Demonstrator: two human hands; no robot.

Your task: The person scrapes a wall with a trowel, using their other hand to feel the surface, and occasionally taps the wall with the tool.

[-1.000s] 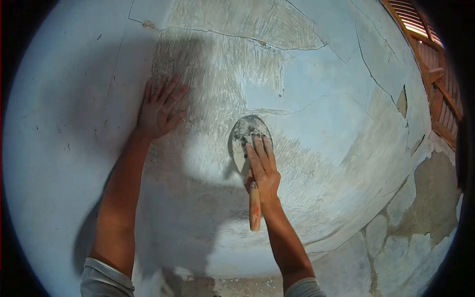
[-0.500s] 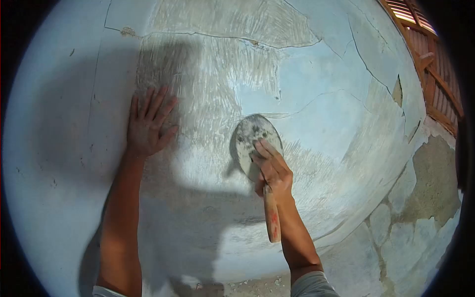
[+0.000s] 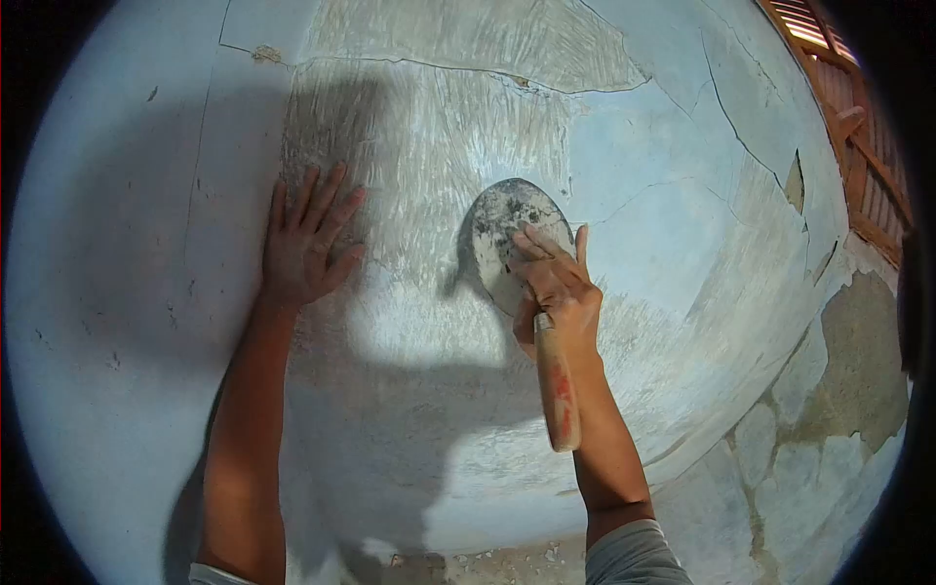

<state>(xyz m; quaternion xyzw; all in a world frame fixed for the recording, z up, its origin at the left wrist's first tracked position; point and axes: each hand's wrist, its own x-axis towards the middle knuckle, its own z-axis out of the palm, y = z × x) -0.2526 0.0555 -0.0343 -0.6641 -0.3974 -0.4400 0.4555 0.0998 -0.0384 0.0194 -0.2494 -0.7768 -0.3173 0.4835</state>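
- Below upper crack (image 3: 468, 69): R hand (image 3: 561, 290) holding trowel (image 3: 494, 229), closer to crack vs a sec ago, so prob. working higher.
- L hand (image 3: 305, 251): below crack's L part, fingers wide, same spot.

I'm in a worn building where wall work is being done; whether it's a home, I can't tell. The pale blue wall (image 3: 639, 161) is cracked and covered in rough, streaky patches, its coat broken away to a bare grey-brown area (image 3: 863, 356) at lower right. A trowel (image 3: 495, 224) is held up to it. At upper right, bright slits show among wooden beams (image 3: 880, 180) and ribbed sheeting (image 3: 831, 86).
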